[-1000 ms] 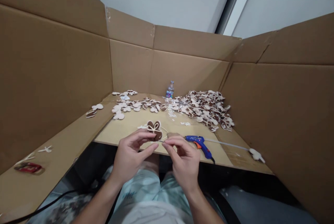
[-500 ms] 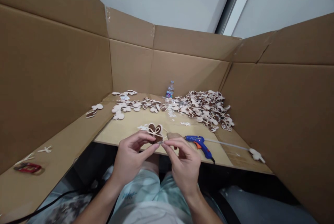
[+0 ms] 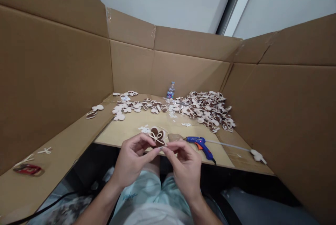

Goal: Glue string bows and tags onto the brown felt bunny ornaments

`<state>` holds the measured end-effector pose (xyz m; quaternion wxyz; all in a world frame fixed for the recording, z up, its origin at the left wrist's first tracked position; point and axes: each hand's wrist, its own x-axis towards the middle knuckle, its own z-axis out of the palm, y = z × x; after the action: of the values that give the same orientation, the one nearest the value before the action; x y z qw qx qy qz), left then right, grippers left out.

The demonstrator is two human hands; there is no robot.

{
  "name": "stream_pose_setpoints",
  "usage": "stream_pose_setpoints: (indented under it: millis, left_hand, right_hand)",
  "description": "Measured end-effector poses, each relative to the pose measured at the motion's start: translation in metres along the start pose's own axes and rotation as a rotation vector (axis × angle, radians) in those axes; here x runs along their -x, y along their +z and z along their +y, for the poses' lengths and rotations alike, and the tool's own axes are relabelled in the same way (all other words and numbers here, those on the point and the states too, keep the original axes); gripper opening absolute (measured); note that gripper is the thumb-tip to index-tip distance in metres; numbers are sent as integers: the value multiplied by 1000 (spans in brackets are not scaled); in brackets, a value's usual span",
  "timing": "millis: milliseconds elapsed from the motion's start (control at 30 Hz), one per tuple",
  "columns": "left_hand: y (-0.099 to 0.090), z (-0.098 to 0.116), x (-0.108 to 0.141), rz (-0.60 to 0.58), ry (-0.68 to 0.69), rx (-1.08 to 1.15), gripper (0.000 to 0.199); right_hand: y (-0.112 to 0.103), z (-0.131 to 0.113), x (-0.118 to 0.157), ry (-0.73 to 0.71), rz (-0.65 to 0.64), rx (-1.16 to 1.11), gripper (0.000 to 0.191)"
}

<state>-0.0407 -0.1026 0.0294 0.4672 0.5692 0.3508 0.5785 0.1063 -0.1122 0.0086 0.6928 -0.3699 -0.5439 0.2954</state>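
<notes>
Near the board's front edge, my left hand [image 3: 132, 158] pinches a brown-and-white mouse-ear-shaped piece [image 3: 157, 137] tied with a white cord bow. My right hand [image 3: 183, 165] meets it from the other side, its thumb and fingertips pinching a thin white strand [image 3: 165, 147] at the piece's lower edge. Just right of that hand lies a blue-and-orange hot glue gun [image 3: 201, 147], not touching it, with a white glue stick [image 3: 225, 145] extending right. A small tan scrap [image 3: 175, 137] lies between the piece and the gun.
A large heap of similar pieces [image 3: 207, 109] and a scattered row [image 3: 136, 106] lie on the wooden board [image 3: 126, 132], beside a water bottle [image 3: 170, 91]. Cardboard walls [image 3: 52, 78] surround it. A red object [image 3: 27, 169] sits on the left cardboard ledge.
The piece has moved slightly down toward me and turned a little, with the bow now more visible. Both hands have shifted slightly with it and keep their hold.
</notes>
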Motion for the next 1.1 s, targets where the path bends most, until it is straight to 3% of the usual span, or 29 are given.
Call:
stream_pose_setpoints:
  millis: [167,333,533,867,1100]
  left_hand:
    - [-3,-4,-2,-73,-51,77,16]
    - [-4,-8,-6,-144,-80,48,8]
    - [-3,-8,-6,-226,-106,45,8]
    - [-4,-12,-11,-290,-157,12,13]
    - [-8,-14,-14,-347,-225,52,15]
  right_hand:
    - [-2,5,-6,236,-149,-269,23]
    - [-10,13,-12,294,-293,-381,38]
    - [-15,18,-16,288,-300,-313,35]
    - [-15,34,-18,458,-423,-665,45]
    - [-14,45,-15,489,-406,-758,52]
